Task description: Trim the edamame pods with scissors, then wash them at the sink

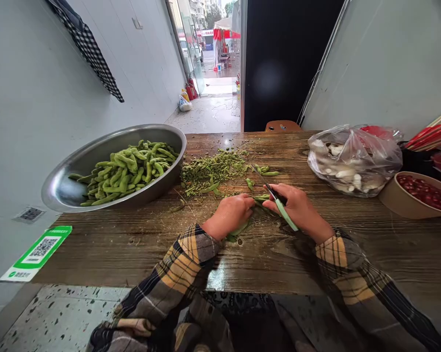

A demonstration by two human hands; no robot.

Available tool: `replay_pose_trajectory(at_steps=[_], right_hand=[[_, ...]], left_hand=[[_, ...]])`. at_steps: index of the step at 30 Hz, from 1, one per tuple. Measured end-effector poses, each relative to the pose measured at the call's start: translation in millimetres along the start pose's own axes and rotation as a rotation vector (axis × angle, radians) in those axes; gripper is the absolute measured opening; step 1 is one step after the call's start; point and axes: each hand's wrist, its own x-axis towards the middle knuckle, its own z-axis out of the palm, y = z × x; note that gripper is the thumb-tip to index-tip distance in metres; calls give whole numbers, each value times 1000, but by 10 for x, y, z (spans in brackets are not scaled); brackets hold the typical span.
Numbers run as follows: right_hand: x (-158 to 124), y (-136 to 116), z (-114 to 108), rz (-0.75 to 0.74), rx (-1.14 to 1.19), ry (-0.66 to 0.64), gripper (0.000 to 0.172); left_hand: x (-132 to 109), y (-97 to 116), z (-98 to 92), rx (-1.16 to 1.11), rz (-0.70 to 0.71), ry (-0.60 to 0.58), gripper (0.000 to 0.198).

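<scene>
My left hand (229, 214) is closed over a bunch of green soybean pods (260, 198) on the wooden table (132, 239); pod ends stick out on both sides of it. My right hand (297, 208) grips scissors (277, 198) with green handles, blades pointing away from me over the pods. Just beyond lies a heap of cut pod tips (211, 171) with a few loose pods (267, 171). A large metal bowl (77, 161) at the left holds several green pods (128, 171).
A clear plastic bag of mushrooms (352, 159) lies at the right. Beside it stands a paper bowl of red beans (420, 193). A green QR sticker (37, 252) is on the left wall. A chair back (282, 126) shows beyond the table.
</scene>
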Motion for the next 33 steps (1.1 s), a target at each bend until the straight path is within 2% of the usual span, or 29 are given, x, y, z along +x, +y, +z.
replay_pose_trajectory(at_steps=[4,6,10,13,18,23,26,33], right_hand=[[-3,17,1,-1,11,13,41],[-6,13,-6,3,16,7,40],[-21,-8,-18,4,11,-25,40],[-33,-10,-14,-3,13,-85,47],[-37,10,0,3,21,-172,53],[-38,-22,9,-6,16,-212,55],[-38,-53,9,-16,19,-219,56],[-35,-21,-2,-63,7,-221,42]], left_hand=[[46,-115,-63,-375,-114,215,3],[49,-145,-125,-597,-176,302,7],[16,-130,-210,-963,-291,349,19],[-3,-103,-207,-1117,-319,350,27],[-7,-75,-183,-1115,-300,306,29],[0,-39,-170,-949,-149,279,19],[4,-34,-143,-947,-113,250,21],[7,-48,-131,-960,-141,265,17]])
